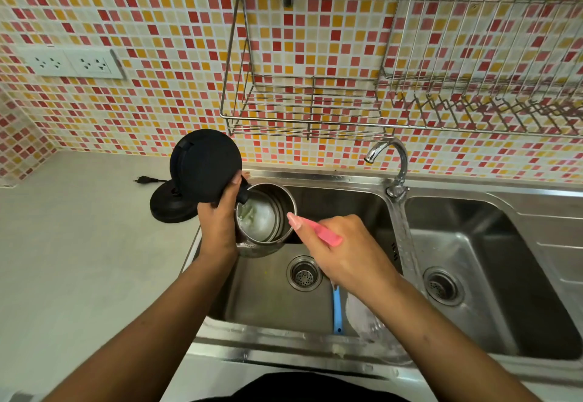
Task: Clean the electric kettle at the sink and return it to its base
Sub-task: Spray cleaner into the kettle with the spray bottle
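From the head camera, a double-basin stainless steel sink point(277, 343) fills the lower middle of the view. Over the sink's left basin, the left hand point(220, 215) holds a cylindrical stainless steel electric kettle point(265, 248) tilted with its mouth toward the camera. The fingers are curled round the kettle's black handle, and the thumb lies against the round black lid point(205, 165), which stands flipped open. White foam point(258, 218) lies inside the kettle. Also over the left basin, the right hand point(347, 253) is wrapped round a pink plastic handle point(328, 235). One finger stretches to the kettle's rim, though whether it touches cannot be told, and the handle's far end is hidden under the hand. A blue-handled tool point(337, 310) lies near the left basin's front wall, beside a white bristly mass point(362, 319). A round metal drain strainer point(304, 274) sits in the left basin's floor. A black round kettle base point(167, 209) rests on the pale counter point(79, 259) just left of the sink, with a black plug point(143, 179) lying behind it. A curved chrome tap point(389, 151) rises from the sink's back rim, and a stream of water point(407, 244) falls by the divider between the basins. A steel wire rack point(303, 102) hangs on the mosaic-tiled wall above the sink. White wall sockets point(72, 62) sit up and to the sink's left.
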Tool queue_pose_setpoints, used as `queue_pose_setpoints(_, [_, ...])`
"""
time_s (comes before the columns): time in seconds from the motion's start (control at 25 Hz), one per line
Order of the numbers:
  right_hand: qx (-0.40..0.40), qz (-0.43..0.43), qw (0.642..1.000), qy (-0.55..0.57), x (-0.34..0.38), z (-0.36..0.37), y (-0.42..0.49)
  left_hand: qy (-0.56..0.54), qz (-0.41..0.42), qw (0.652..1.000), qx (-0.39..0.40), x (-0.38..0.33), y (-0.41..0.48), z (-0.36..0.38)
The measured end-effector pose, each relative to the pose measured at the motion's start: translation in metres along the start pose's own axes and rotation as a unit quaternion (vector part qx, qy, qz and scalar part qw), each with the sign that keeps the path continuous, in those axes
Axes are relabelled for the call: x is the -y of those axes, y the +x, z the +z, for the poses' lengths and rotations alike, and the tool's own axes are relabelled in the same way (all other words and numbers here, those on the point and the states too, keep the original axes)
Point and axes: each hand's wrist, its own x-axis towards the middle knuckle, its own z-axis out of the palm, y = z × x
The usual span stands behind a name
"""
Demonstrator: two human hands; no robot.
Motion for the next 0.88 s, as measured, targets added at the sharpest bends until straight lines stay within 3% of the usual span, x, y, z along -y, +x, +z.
queue_pose_setpoints(0.16, [-0.016, 0.02, 0.999, -0.018, 0.003, -0.002, 0.004, 0.001, -0.009, 1.0, -0.015, -0.001, 0.002, 0.004])
queue_pose_setpoints(0.88, [0.047, 0.012, 0.998, -0.032, 0.009, -0.01, 0.018, -0.019, -0.034, 0.999, -0.022, -0.004, 0.004, 0.008])
